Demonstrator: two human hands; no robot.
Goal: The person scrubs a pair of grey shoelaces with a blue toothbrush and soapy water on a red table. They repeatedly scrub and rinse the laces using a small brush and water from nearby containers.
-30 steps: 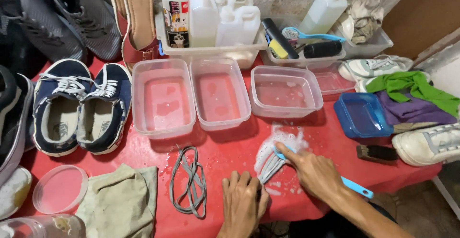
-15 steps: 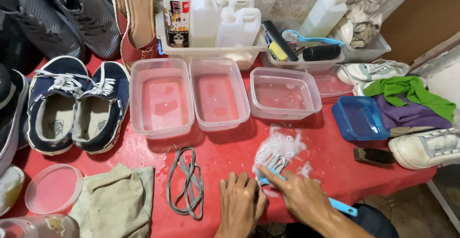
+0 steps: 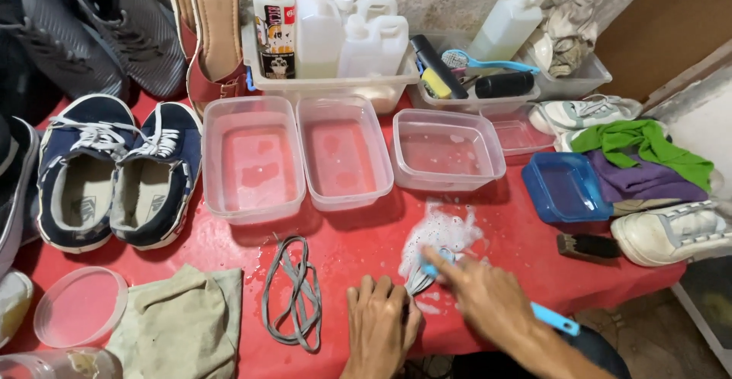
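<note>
Down at the near edge of the red surface (image 3: pixel 488 219), the left hand (image 3: pixel 379 324) lies flat, fingers spread, pinning one end of a grey shoelace (image 3: pixel 418 279). Right beside it the right hand (image 3: pixel 488 303) is closed round a blue-handled brush (image 3: pixel 550 317), index finger stretched along the top, and the bristle end is pressed onto that lace. The two hands sit close together, almost touching over the lace. Just beyond the fingertips there is a patch of white foam (image 3: pixel 444 230) spread on the red top.

To the left of the hands a second grey lace (image 3: pixel 293 295) lies looped, and further left a crumpled beige cloth (image 3: pixel 179 326) and a round clear lid (image 3: pixel 80 306). Out to the right a small dark brush (image 3: pixel 587 246) lies near a white sneaker (image 3: pixel 675 230).

Further back, three clear tubs holding water stand in a row: a large one (image 3: pixel 252 158), a middle one (image 3: pixel 343 150) and a right one (image 3: pixel 446 149). A blue lid (image 3: pixel 564 187) lies right of them, next to green and purple cloths (image 3: pixel 648 158). On the left sits a pair of navy sneakers (image 3: pixel 114 169) with white laces.

At the very back, against the wall, a tray of white bottles (image 3: pixel 335 32) and a second tray of brushes (image 3: pixel 473 74), with a brown sandal (image 3: pixel 217 32) standing on end to the left.
</note>
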